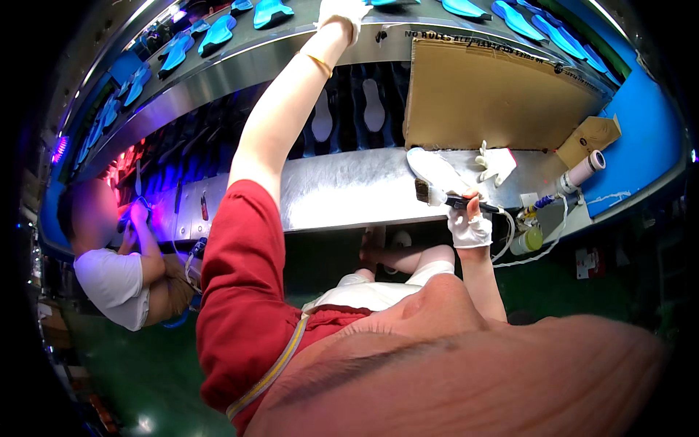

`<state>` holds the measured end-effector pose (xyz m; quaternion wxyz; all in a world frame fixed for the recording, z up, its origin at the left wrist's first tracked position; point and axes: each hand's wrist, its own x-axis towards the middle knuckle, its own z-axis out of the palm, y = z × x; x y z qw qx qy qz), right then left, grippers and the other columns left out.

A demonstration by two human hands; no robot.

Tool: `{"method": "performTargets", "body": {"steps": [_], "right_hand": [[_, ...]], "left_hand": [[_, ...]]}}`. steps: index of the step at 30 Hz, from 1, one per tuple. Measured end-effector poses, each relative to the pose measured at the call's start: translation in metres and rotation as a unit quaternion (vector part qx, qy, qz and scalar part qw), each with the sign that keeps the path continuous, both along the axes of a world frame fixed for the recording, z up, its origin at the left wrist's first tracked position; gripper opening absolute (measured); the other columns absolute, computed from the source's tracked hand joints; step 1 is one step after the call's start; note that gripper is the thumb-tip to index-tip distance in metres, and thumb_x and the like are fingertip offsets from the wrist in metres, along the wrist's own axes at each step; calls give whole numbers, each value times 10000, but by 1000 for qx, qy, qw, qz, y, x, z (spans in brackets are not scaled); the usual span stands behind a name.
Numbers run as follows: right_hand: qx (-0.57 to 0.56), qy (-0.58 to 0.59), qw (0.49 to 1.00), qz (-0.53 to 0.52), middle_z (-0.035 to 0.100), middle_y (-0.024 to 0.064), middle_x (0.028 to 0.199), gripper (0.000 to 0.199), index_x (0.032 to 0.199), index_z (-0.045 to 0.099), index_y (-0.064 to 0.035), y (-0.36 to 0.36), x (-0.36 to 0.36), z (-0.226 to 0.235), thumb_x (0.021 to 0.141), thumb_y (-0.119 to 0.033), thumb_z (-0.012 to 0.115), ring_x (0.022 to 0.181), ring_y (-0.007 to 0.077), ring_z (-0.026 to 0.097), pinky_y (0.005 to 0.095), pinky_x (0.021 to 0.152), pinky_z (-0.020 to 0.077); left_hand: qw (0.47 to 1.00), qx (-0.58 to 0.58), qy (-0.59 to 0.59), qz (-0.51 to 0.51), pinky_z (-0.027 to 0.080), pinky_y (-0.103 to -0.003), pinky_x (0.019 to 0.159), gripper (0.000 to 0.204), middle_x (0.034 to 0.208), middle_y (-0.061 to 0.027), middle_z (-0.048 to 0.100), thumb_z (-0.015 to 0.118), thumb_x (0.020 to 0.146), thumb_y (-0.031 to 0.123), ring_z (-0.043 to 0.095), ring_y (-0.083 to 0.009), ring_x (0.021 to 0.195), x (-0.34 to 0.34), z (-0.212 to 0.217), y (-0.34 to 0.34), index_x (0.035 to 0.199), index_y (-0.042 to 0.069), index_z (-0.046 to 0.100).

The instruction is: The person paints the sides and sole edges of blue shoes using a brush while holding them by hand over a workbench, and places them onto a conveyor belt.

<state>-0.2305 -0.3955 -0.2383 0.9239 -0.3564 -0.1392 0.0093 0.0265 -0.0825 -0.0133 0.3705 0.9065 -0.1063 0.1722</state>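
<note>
My left hand (341, 14), in a white glove, reaches far out to the raised belt (313, 20) that carries blue shoe soles (273, 13). Its fingers are partly cut off at the top edge, so I cannot make out their grip. Close to my body on the right, my right hand (470, 227) is closed around the black handle of a brush (437, 195), in a white glove that leaves fingertips bare. The brush has dark bristles and a pale collar. Just beyond it a white sole (435, 169) lies on the metal bench (342, 193), beside a loose white glove (499, 166).
A large cardboard sheet (495, 95) stands behind the bench. Racked soles (373, 105) fill the shelf under the belt. At right are a cylindrical canister (586, 169), a pale hose (539, 258) and a green-capped jar (530, 239). A co-worker (116, 277) sits at left.
</note>
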Motion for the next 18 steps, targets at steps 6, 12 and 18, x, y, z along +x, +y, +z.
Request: {"method": "performTargets", "body": {"steps": [6, 12, 18], "right_hand": [[-70, -62, 995, -42, 579, 54, 1007, 258, 960, 565, -61, 5, 22, -17, 885, -285, 669, 919, 167, 563, 278, 769, 459], [-135, -57, 987, -66, 631, 72, 872, 220, 939, 593, -37, 10, 30, -18, 904, -245, 655, 684, 128, 577, 234, 612, 452], [-172, -35, 983, -54, 647, 91, 844, 221, 964, 590, -56, 10, 25, -17, 899, -255, 661, 620, 137, 596, 241, 544, 472]], "left_hand": [[965, 246, -20, 88, 405, -487, 997, 534, 1176, -150, 617, 463, 899, 518, 592, -315, 1101, 34, -9, 24, 1225, 104, 548], [901, 404, -21, 158, 378, -470, 1014, 478, 1181, -122, 621, 489, 891, 499, 587, -300, 1105, 54, -11, 38, 1188, 136, 582], [852, 468, -45, 232, 350, -453, 1031, 424, 1187, -94, 625, 515, 883, 480, 582, -285, 1109, 25, 0, 93, 1151, 168, 616]]}}
